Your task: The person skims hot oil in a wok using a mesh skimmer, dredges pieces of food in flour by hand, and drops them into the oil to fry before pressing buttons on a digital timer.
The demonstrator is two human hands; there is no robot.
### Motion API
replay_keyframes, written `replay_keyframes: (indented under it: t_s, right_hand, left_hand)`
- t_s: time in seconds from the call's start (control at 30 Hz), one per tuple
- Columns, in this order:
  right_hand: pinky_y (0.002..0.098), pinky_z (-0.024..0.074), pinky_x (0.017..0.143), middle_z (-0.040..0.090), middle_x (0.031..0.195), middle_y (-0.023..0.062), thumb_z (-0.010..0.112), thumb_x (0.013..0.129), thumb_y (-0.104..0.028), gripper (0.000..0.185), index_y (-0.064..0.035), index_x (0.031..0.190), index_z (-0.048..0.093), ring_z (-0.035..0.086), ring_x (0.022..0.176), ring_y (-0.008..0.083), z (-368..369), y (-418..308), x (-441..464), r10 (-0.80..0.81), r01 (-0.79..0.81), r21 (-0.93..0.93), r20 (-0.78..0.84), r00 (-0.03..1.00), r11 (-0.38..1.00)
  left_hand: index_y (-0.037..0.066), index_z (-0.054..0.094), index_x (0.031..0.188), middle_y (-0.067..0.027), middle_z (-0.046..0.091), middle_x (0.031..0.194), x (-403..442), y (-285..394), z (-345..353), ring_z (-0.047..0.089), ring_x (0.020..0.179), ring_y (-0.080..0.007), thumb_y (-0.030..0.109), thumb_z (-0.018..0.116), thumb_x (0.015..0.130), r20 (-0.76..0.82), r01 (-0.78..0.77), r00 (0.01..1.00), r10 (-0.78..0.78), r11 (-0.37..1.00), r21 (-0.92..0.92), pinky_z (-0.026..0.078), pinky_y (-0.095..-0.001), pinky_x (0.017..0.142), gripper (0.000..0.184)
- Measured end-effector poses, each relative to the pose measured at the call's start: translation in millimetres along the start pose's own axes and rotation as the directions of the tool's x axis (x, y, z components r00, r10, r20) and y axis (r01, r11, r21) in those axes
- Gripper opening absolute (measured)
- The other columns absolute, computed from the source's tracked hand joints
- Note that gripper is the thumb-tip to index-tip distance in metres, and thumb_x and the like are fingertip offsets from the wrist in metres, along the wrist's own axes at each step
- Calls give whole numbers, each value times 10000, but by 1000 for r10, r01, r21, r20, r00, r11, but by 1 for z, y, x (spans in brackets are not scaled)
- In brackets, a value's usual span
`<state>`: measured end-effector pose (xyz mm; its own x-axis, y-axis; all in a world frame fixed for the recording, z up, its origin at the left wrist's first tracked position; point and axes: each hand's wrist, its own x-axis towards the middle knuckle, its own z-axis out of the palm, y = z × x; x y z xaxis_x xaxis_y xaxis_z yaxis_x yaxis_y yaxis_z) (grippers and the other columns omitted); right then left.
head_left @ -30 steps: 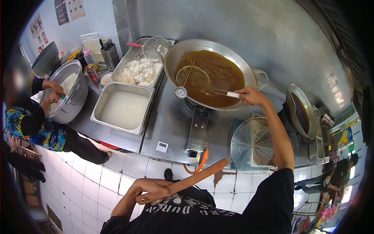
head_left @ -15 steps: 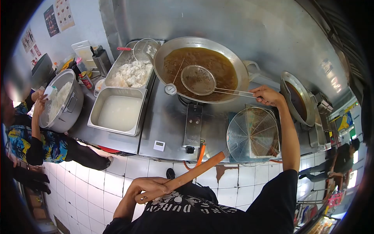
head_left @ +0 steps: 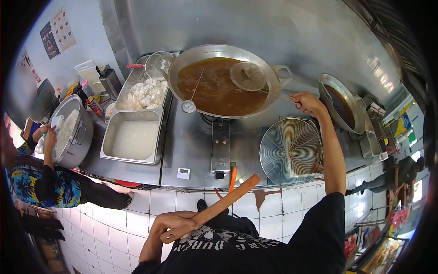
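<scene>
My right hand (head_left: 307, 103) is closed on the long wire handle of a fine mesh skimmer (head_left: 247, 76). The skimmer's round head is at the right back part of the brown oil (head_left: 214, 98) in a large metal wok (head_left: 200, 51). My left hand (head_left: 180, 224) wraps the wooden handle of a wide spider strainer (head_left: 291, 151), held low in front of my body. The strainer's wire disc hangs over the counter edge, to the right of the burner. A dial thermometer (head_left: 188, 106) leans on the wok's near rim with its stem over the oil.
Left of the wok stand a tray (head_left: 119, 101) of floured pieces and a steel pan (head_left: 106, 145) of whitish liquid. A small timer (head_left: 183, 173) lies near the counter edge. A second oil wok (head_left: 326, 82) is at right. A co-worker's hands (head_left: 47, 134) work at a big pot (head_left: 86, 141).
The skimmer head has moved right and away from me, from the middle of the wok to its right back part. My left hand keeps hold of the strainer. The whole view has shifted slightly.
</scene>
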<state>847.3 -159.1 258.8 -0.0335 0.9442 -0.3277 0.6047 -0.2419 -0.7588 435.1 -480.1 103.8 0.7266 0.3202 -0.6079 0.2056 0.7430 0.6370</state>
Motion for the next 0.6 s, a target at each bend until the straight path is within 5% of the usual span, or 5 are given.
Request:
replay_keyframes:
  t_s: [0.2, 0.3, 0.43, 0.6]
  right_hand:
    - [205, 217, 356, 431, 566, -32, 448, 824, -89, 420, -7, 1235, 472, 299, 416, 40, 12, 13, 3, -8, 9, 77, -15, 1000, 997]
    - [207, 209, 345, 426, 562, -35, 450, 828, -103, 423, 0, 1238, 465, 298, 411, 41, 5, 13, 3, -42, 41, 35, 25, 999, 999]
    - [203, 220, 337, 441, 573, -20, 465, 804, -98, 414, 27, 1198, 488, 317, 406, 41, 3, 19, -7, -74, 74, 135, -4, 997, 988]
    - [196, 217, 335, 424, 543, -32, 469, 797, -109, 374, 17, 1144, 529, 315, 384, 33, -3, 26, -60, -117, 148, 172, -177, 977, 974]
  left_hand:
    - [-1, 396, 1231, -37, 493, 823, 2, -3, 1, 505, 527, -98, 162, 571, 806, 44, 36, 999, -31, 992, -118, 437, -220, 441, 488]
    - [6, 383, 1248, -30, 489, 824, 1, 7, 7, 509, 525, -99, 171, 567, 812, -22, -74, 997, 72, 992, -101, 446, -219, 448, 501]
    - [7, 415, 1237, -49, 525, 968, 1, 1, -1, 508, 822, -111, 244, 539, 813, 46, -48, 998, 46, 998, 41, 448, -225, 674, 501]
    - [-7, 394, 1262, -64, 526, 1043, 2, -3, -2, 488, 915, -130, 254, 529, 806, 30, -43, 999, 41, 996, 75, 401, -239, 817, 543]
